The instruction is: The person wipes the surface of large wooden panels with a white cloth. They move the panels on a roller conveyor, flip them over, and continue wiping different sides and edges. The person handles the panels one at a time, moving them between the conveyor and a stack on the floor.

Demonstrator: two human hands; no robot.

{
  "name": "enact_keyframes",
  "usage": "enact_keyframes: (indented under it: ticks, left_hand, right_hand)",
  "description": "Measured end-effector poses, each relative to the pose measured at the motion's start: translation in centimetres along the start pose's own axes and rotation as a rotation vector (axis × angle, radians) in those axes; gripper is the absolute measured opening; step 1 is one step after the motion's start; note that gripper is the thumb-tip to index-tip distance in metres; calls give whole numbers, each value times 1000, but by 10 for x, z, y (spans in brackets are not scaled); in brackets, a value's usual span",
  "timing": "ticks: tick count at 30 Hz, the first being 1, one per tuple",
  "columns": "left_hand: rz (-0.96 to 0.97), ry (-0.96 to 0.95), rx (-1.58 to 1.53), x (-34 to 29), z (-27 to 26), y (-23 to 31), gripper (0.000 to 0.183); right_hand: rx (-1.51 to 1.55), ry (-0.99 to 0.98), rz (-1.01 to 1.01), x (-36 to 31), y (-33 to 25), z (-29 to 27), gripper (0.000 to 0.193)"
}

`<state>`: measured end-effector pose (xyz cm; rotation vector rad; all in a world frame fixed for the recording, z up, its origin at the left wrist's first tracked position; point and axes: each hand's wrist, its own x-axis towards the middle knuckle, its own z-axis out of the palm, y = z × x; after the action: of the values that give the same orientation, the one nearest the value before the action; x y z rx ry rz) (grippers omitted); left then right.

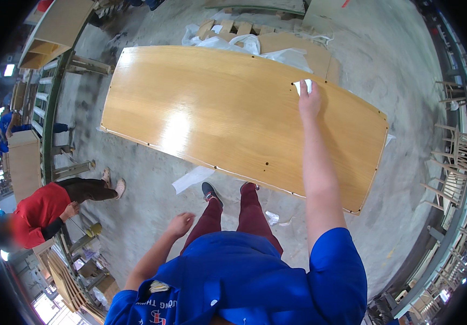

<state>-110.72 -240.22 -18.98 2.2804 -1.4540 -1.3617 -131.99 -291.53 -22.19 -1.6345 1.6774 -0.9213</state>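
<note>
A large, light-brown wooden panel (217, 108) with a glossy surface and slightly curved long edges lies flat before me. Small dark holes dot its surface near the edges. My right hand (309, 100) reaches across to its far right part, closed on a folded white piece of cloth or paper (302, 86) that lies against the surface next to a hole. The exact kind of this white piece I cannot make out. Down by my left thigh hangs my left hand (181, 223), away from the panel, its fingers loosely curled with nothing visible in them.
Beyond the panel lie a wooden pallet (244, 27), cardboard (293, 46) and plastic film (287, 57). A person in red (41, 211) stands at the left beside a roller conveyor (48, 103). Several wooden chair frames (452, 187) line the right side. White scrap (193, 179) is on the floor.
</note>
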Motion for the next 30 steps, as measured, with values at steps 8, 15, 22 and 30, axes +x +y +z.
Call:
enact_keyframes:
  ticks: [8,15,22,30]
  left_hand:
    - [-632,118,-329,-71,5,-65,27]
    - [-491,53,-496,-46,13,-62,30]
    - [-428,22,-494,-32,9,-71,32]
    - [-392,7,-430,-36,-4,-95,32]
  right_hand:
    - [-201,35,-7,-1,-3,2,43]
    - [-204,-24,-64,-23,-1,-2,45]
    - [-203,-24,-58,-82,12,-11,46]
    - [-87,-46,-73,-162,23,-31,40]
